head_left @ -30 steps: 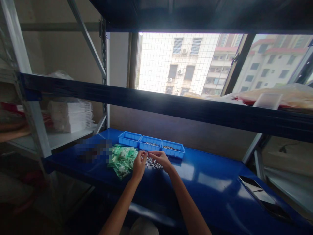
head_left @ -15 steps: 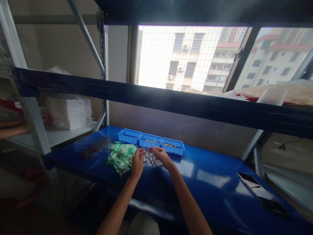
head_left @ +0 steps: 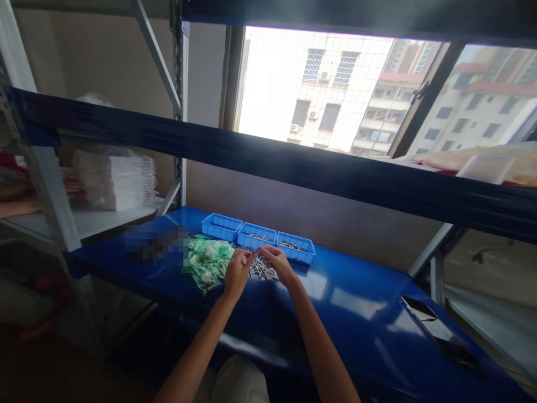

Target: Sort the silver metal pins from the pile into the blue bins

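Both of my hands rest on a glossy blue worktop [head_left: 356,313] at a small heap of metal screws [head_left: 262,271]. My left hand [head_left: 235,272] is curled, its fingertips pinched at the heap's left edge; what it holds is too small to name. My right hand [head_left: 276,264] lies over the heap's right side with fingers bent together, pinching near the left hand's fingertips. A pile of small green plastic bags [head_left: 205,262] lies just left of my left hand.
Three blue trays [head_left: 257,237] stand in a row behind the heap, two with small metal parts inside. A dark phone [head_left: 438,333] lies at the worktop's right end. A dark shelf beam [head_left: 293,168] crosses overhead. White stacked packs [head_left: 115,182] sit on the left rack.
The view has tilted down and shifted slightly. My hands stay at the screw heap, with their fingertips drawn closer together than half a second ago.
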### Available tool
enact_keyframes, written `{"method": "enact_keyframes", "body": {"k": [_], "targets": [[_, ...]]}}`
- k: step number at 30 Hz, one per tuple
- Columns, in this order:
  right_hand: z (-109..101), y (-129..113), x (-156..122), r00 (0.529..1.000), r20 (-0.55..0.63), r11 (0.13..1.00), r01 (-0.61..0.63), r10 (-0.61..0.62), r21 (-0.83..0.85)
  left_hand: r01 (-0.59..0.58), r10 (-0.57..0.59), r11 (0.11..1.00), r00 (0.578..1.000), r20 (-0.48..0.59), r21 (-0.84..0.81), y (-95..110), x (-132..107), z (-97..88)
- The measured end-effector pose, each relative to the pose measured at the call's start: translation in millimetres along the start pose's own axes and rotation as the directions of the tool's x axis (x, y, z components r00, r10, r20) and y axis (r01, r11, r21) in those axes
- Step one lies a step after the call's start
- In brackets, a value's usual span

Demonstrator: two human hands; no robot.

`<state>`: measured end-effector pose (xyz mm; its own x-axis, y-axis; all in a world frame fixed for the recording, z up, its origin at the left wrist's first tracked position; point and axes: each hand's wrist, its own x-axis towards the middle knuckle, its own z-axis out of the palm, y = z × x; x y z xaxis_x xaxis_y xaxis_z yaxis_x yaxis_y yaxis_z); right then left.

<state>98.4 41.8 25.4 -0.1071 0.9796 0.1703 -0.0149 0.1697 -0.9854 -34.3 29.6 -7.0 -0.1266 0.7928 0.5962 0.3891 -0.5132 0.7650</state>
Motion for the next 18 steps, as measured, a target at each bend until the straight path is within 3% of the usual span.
{"method": "enact_keyframes", "body": {"k": [4,7,12,18], "targets": [[1,-2,-2,0.999,0.052,0.999,-0.005,0.008,-0.052,-0.028,0.022,0.999,0.992,0.124,0.043,-1,-1,2.2],[2,0,-1,0.999,0.042,0.998,-0.024,0.027,-0.065,-0.025,0.014,0.995,0.993,0.115,0.098,2,-2,1.6],[-3,9,5,0.988,-0.143,0.997,-0.068,0.062,-0.040,0.025,-0.021,0.996,0.999,-0.043,0.091,10,-3,-3.0],[-12,14,14,0.945,-0.316,0.997,-0.083,0.080,0.002,0.021,-0.022,0.998,1.000,0.017,0.064,15,-5,-2.2]]}}
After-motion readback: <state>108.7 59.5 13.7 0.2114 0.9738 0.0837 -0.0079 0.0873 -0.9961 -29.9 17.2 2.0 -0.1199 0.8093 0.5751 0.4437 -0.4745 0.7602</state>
